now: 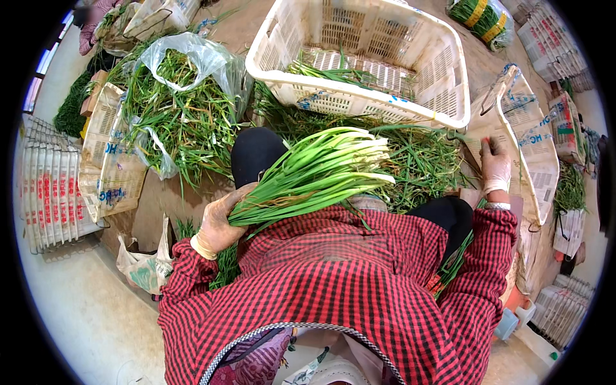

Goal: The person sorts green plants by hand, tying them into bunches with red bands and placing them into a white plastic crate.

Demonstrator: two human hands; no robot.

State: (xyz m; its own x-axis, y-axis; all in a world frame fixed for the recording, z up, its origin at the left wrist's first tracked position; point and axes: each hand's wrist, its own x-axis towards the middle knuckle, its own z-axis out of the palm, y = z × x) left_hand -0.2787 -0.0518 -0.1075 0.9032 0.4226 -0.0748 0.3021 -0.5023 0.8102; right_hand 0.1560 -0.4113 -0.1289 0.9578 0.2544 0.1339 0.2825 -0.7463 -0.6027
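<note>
My left hand [222, 221], in a pale thin glove, is closed around the leafy end of a thick bunch of green chives [321, 170]. The bunch lies slantwise above my lap, its pale stem ends pointing right. My right hand [496, 167], gloved too, is out to the right beside a white plastic crate [536, 144]. Its fingers are curled together, and whatever may be in them is too small to make out. Below the bunch and between my knees, loose green leaves and trimmings [420, 160] lie in a heap.
Ahead stands a large white slatted basket [359, 96] with a few chives inside. A clear plastic bag [192, 58] overflowing with chives sits front left, beside another crate [106, 167]. Stacked crates [54, 192] line the far left. A tied chive bundle [481, 19] lies back right.
</note>
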